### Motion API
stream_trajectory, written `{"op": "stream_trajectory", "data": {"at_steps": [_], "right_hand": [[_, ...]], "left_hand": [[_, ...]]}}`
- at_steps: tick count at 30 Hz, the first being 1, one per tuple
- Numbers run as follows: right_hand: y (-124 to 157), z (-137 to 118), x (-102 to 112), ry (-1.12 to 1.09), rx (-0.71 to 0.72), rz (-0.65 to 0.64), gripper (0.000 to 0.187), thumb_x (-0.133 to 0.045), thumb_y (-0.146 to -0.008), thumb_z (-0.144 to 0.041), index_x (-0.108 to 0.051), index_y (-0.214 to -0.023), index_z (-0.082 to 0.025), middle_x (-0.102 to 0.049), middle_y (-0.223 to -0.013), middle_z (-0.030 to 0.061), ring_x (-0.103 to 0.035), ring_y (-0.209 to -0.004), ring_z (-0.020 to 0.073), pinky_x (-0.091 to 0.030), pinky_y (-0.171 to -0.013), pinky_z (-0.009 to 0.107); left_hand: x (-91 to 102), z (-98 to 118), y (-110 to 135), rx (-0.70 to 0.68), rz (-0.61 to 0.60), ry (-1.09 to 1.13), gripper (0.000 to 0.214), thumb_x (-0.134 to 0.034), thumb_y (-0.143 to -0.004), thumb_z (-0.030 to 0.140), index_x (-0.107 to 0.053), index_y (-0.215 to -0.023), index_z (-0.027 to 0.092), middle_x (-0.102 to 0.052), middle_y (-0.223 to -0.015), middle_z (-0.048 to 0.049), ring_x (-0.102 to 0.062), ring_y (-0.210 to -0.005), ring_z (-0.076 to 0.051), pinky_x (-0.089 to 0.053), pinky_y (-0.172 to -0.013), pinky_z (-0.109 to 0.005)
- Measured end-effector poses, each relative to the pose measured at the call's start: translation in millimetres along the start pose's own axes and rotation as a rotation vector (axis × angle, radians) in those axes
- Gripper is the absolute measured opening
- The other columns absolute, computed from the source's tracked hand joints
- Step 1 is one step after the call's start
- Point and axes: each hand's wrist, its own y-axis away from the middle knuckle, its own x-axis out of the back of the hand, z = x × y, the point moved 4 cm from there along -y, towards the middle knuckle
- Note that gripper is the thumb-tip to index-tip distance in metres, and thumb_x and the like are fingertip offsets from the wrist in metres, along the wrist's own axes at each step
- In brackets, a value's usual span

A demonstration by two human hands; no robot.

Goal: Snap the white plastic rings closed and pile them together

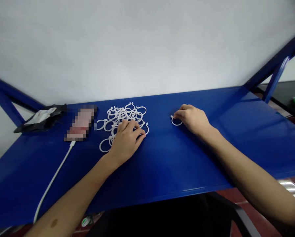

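Blue tabletop (pixel 177 158); left hand (pixel 126 141), fingers loose, rests atop the ring pile (pixel 124 115); right hand (pixel 193 119) fingers pinch a single ring (pixel 176 125) lying flat just left of them, apart from the pile.

Pixelated block (pixel 80 123) at the end of the cable (pixel 54 177), unidentifiable; left hand (pixel 126 141) covers part of the ring pile (pixel 124 115); right hand (pixel 193 119) hides one edge of the single ring (pixel 176 125).
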Motion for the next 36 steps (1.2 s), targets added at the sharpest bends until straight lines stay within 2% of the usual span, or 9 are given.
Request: {"op": "stream_trajectory", "data": {"at_steps": [3, 6, 9, 11, 15, 20, 25, 31, 36], "right_hand": [[1.3, 1.8, 8.3, 0.011, -0.014, 0.117, 0.033, -0.052, -0.100, -0.043, -0.079, -0.090, -0.026, -0.068, -0.087, 0.0096, -0.054, -0.081, 0.0242, -0.045, -0.063, 0.037], [4.5, -21.7, 21.1, -0.073, 0.008, 0.198, 0.034, -0.052, -0.100, -0.046, -0.077, -0.099, -0.023, -0.071, -0.092, 0.0112, -0.055, -0.089, 0.0274, -0.048, -0.071, 0.041], [10.9, -60.5, 23.1, -0.345, 0.069, 0.108, 0.033, -0.055, -0.098, -0.049, -0.072, -0.099, -0.020, -0.073, -0.092, 0.0074, -0.061, -0.083, 0.0224, -0.050, -0.075, 0.039], [16.3, -81.4, 17.6, -0.589, 0.026, 0.040, 0.030, -0.059, -0.096, -0.048, -0.068, -0.099, -0.020, -0.072, -0.083, 0.0031, -0.063, -0.073, 0.0169, -0.050, -0.067, 0.032], [22.6, -96.2, 2.0, -0.844, -0.071, -0.006, 0.019, -0.060, -0.096, -0.038, -0.062, -0.097, -0.019, -0.068, -0.072, -0.0025, -0.060, -0.060, 0.0105, -0.047, -0.057, 0.023], [20.3, -84.2, 0.0, -0.779, -0.013, 0.033, 0.016, -0.059, -0.098, -0.033, -0.067, -0.098, -0.019, -0.070, -0.077, -0.0007, -0.061, -0.063, 0.0105, -0.046, -0.059, 0.023], [22.7, -92.0, 11.1, -0.738, 0.199, 0.080, 0.013, -0.058, -0.099, -0.027, -0.068, -0.100, -0.019, -0.073, -0.095, 0.0046, -0.066, -0.084, 0.0152, -0.053, -0.074, 0.028], [27.7, -106.2, 15.3, -0.706, 0.351, 0.059, 0.014, -0.052, -0.102, -0.023, -0.065, -0.101, -0.018, -0.073, -0.096, 0.0056, -0.062, -0.085, 0.0168, -0.052, -0.078, 0.032], [30.2, -108.6, 16.6, -0.657, 0.431, 0.023, 0.026, -0.042, -0.106, -0.026, -0.065, -0.100, -0.016, -0.070, -0.090, 0.0073, -0.058, -0.081, 0.0175, -0.048, -0.076, 0.033]], "left_hand": [[4.4, 8.7, -2.7, 0.030, 0.017, 0.167, 0.008, -0.064, -0.092, 0.022, -0.068, -0.086, 0.021, -0.059, -0.091, -0.0040, -0.048, -0.090, -0.022, -0.042, -0.084, -0.039], [10.5, 15.9, -5.2, 0.087, 0.066, 0.305, 0.006, -0.065, -0.092, 0.020, -0.067, -0.087, 0.022, -0.058, -0.087, -0.0008, -0.051, -0.089, -0.019, -0.043, -0.086, -0.037], [15.9, 22.1, -5.2, 0.059, 0.151, 0.309, 0.005, -0.066, -0.091, 0.020, -0.068, -0.087, 0.022, -0.059, -0.084, 0.0002, -0.052, -0.086, -0.017, -0.044, -0.083, -0.035], [17.5, 26.9, -3.8, -0.008, 0.191, 0.272, 0.005, -0.066, -0.092, 0.020, -0.067, -0.087, 0.021, -0.060, -0.083, -0.0003, -0.051, -0.084, -0.017, -0.045, -0.081, -0.034], [18.7, 35.0, -0.6, -0.111, 0.204, 0.241, 0.005, -0.067, -0.092, 0.020, -0.066, -0.087, 0.021, -0.062, -0.084, -0.0009, -0.052, -0.085, -0.018, -0.047, -0.082, -0.034], [27.2, 29.6, -1.6, -0.016, 0.265, 0.321, 0.011, -0.068, -0.091, 0.024, -0.063, -0.100, 0.022, -0.061, -0.098, -0.0026, -0.059, -0.092, -0.017, -0.051, -0.083, -0.034], [24.6, 11.4, -5.3, 0.162, 0.227, 0.460, 0.022, -0.070, -0.090, 0.039, -0.061, -0.101, 0.022, -0.062, -0.091, 0.0004, -0.058, -0.077, -0.013, -0.051, -0.071, -0.027], [19.1, 7.1, -5.5, 0.141, 0.192, 0.437, 0.026, -0.065, -0.092, 0.046, -0.065, -0.084, 0.021, -0.065, -0.080, 0.0002, -0.059, -0.079, -0.015, -0.049, -0.073, -0.029], [18.8, 16.5, -3.0, 0.073, 0.208, 0.376, 0.029, -0.061, -0.096, 0.039, -0.063, -0.073, 0.021, -0.067, -0.076, 0.0008, -0.056, -0.078, -0.017, -0.045, -0.077, -0.032]]}}
